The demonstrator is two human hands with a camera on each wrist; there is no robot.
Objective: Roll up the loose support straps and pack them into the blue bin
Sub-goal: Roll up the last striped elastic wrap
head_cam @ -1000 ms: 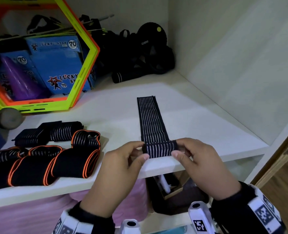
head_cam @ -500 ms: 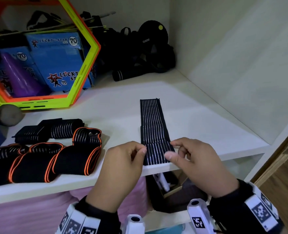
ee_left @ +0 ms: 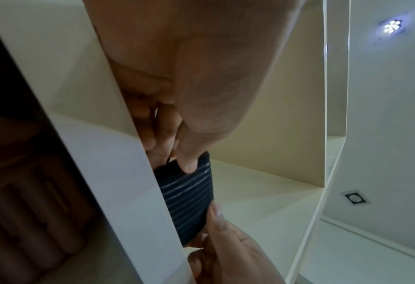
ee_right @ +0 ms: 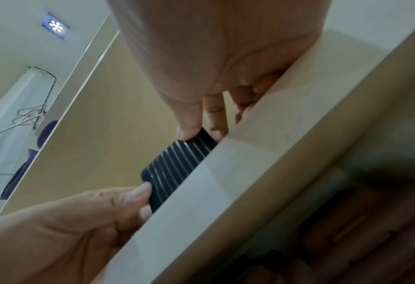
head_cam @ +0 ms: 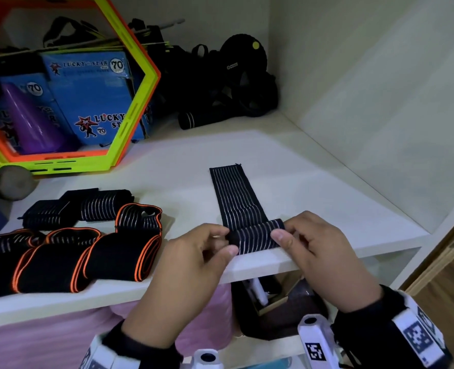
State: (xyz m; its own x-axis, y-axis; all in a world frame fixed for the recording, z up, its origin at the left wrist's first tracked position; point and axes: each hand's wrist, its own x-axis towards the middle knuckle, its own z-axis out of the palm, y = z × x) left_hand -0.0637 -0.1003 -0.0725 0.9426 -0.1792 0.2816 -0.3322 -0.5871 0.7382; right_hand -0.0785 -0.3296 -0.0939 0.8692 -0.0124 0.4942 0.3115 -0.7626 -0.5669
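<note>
A black support strap (head_cam: pixel 235 194) with thin white stripes lies flat on the white shelf (head_cam: pixel 327 198), running away from me. Its near end is wound into a small roll (head_cam: pixel 255 237) at the shelf's front edge. My left hand (head_cam: pixel 207 251) pinches the roll's left end between thumb and fingers. My right hand (head_cam: pixel 300 241) pinches the right end the same way. The left wrist view shows the roll (ee_left: pixel 187 196) behind the shelf edge, and so does the right wrist view, where the roll (ee_right: pixel 177 165) sits between both thumbs. No blue bin shows clearly.
Several rolled black straps with orange trim (head_cam: pixel 69 259) and striped ones (head_cam: pixel 79 206) lie at the left. A green and orange hexagon frame (head_cam: pixel 130 123) leans before blue boxes (head_cam: pixel 92 102). Black gear (head_cam: pixel 231 86) fills the back corner. A grey ball (head_cam: pixel 11 182) rests far left.
The roll has grown and the flat part of the strap is shorter. Both hands shifted grip on the roll's ends and turned it forward.
</note>
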